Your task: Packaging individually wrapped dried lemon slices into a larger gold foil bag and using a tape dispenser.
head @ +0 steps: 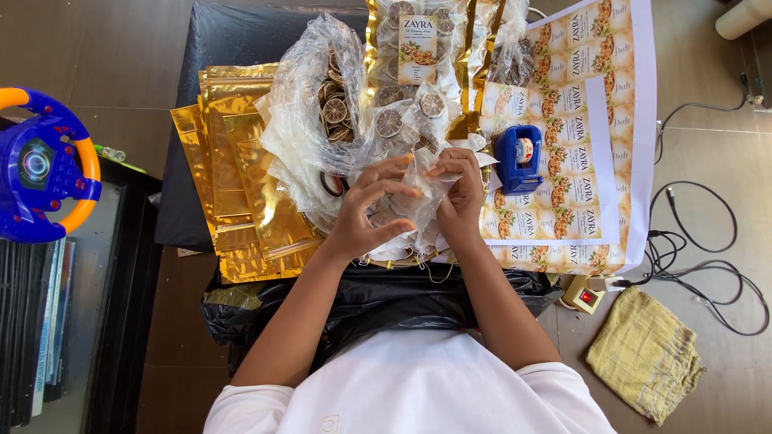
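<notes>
Both hands, left hand (371,210) and right hand (458,195), were pinching a small clear pouch (418,201), right beside the blue tape dispenser (517,157) and gold pouches (241,173).

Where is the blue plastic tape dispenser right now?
In the head view, the blue plastic tape dispenser sits just right of the person's right hand, on the printed label sheets.

- The left hand (366,210) and right hand (458,197) are hiding much of the small clear plastic pouch (422,201) between them.
- The blue and orange toy steering wheel (40,165) is running off the left edge.
- The sheets of printed labels (575,128) are running off the top edge.
</notes>
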